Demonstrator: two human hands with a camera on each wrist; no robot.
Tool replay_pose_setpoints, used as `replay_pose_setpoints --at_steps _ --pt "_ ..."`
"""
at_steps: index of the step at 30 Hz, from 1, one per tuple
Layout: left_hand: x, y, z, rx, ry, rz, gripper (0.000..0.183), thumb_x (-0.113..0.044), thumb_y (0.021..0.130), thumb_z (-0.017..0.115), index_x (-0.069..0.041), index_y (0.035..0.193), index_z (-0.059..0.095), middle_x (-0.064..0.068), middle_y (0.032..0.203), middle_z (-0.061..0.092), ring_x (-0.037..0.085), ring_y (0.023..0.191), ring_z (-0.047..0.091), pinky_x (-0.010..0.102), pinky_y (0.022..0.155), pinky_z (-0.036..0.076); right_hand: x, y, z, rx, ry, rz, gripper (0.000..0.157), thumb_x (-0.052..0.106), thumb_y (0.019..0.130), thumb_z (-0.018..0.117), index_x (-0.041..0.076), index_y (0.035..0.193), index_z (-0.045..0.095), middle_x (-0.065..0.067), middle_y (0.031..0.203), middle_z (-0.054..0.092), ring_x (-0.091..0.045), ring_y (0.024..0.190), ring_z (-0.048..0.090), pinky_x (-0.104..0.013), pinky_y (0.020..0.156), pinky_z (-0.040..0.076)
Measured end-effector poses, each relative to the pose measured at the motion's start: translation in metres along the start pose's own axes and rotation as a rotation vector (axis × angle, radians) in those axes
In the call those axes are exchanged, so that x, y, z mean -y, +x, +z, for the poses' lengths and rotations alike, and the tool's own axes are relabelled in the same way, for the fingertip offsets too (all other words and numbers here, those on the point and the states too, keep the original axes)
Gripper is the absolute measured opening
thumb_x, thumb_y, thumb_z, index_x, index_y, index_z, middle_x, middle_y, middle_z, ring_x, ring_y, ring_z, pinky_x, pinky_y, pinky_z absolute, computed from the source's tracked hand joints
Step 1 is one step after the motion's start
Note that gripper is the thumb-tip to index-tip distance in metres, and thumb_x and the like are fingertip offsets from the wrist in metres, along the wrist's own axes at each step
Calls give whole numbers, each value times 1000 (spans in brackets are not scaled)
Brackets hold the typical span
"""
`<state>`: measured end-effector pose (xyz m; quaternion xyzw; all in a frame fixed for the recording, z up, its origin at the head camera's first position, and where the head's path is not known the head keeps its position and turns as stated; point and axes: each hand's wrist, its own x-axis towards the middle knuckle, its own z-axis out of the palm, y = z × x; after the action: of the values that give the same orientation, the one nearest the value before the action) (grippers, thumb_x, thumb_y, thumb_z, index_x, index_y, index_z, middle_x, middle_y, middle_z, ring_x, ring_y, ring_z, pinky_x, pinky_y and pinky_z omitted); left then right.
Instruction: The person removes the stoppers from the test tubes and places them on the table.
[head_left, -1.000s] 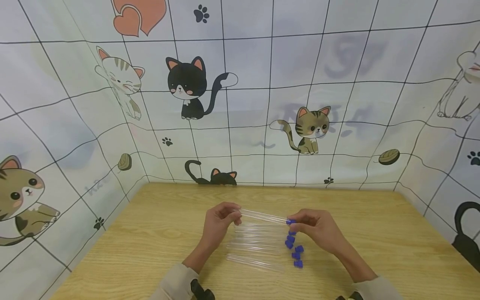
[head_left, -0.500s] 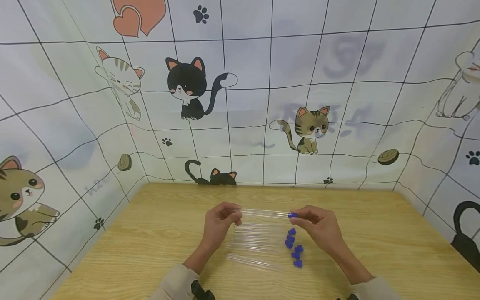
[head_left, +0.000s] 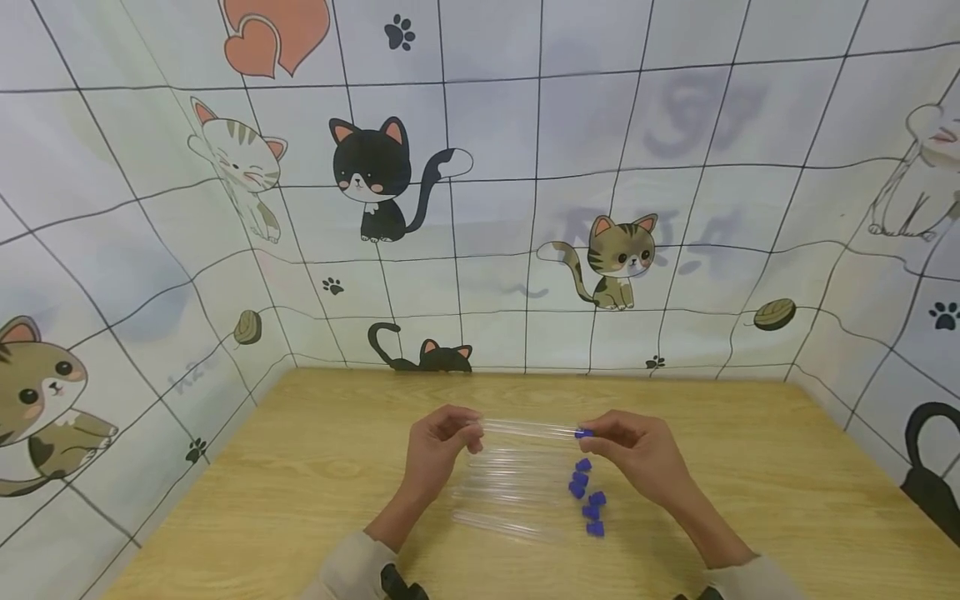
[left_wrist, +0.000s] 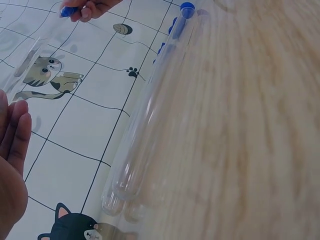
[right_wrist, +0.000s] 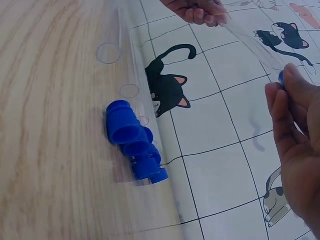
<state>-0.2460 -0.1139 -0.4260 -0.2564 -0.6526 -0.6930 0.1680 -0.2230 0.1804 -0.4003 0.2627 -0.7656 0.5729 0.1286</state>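
A clear test tube point(head_left: 528, 429) is held up above the table, lying nearly level between both hands. My left hand point(head_left: 439, 446) pinches its left end between thumb and fingers. At the other end, my right hand point(head_left: 637, 452) pinches a blue cap point(head_left: 582, 433) right at the tube's mouth. In the right wrist view, the fingers mostly cover that cap point(right_wrist: 281, 77). Below, several more clear test tubes point(head_left: 517, 473) lie side by side on the table, one nearer tube point(head_left: 502, 525) slightly apart. Loose blue caps point(head_left: 592, 512) lie in a rough line beside their right ends.
The wood-grain table point(head_left: 300, 467) reaches back to a cloth wall point(head_left: 495, 208) printed with cats and grid lines. Similar cloth stands at the left and right sides. In the right wrist view, the blue caps point(right_wrist: 124, 122) lie close to the tubes' round mouths point(right_wrist: 108, 53).
My right hand rose slightly with the cap and the tube's right end, making the tube more level; it then dipped a little. The left hand stayed in place. The loose caps and tubes did not move.
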Motion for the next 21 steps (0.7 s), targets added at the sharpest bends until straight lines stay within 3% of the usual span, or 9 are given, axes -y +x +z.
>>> replay_pose_setpoints --at_steps 6,13,16,21 --pt "-2 0 -3 18 11 -3 13 -1 87 67 5 98 65 23 72 62 24 61 62 31 59 54 3 -1 -3 111 28 5 15 8 86 71 6 101 72 -6 92 70 -20 81 69 -35 72 56" --pt "-2 1 -5 64 6 -24 13 -1 88 66 5 99 65 24 74 62 24 61 62 33 60 54 3 0 -9 178 44 -1 14 8 87 69 6 101 71 -7 91 69 -25 80 68 -35 70 56" --pt "-2 2 -5 69 -1 -22 13 -1 88 67 5 99 65 24 73 62 24 61 62 33 60 54 4 0 -8 160 44 8 14 8 87 69 6 101 71 -8 91 69 -25 81 68 -35 70 56" --pt "-1 0 -4 69 -17 -10 13 -3 87 68 4 98 66 23 73 64 23 59 62 34 59 54 5 -1 -5 47 -13 16 11 9 86 71 7 97 71 -5 91 71 -18 80 69 -31 71 55"
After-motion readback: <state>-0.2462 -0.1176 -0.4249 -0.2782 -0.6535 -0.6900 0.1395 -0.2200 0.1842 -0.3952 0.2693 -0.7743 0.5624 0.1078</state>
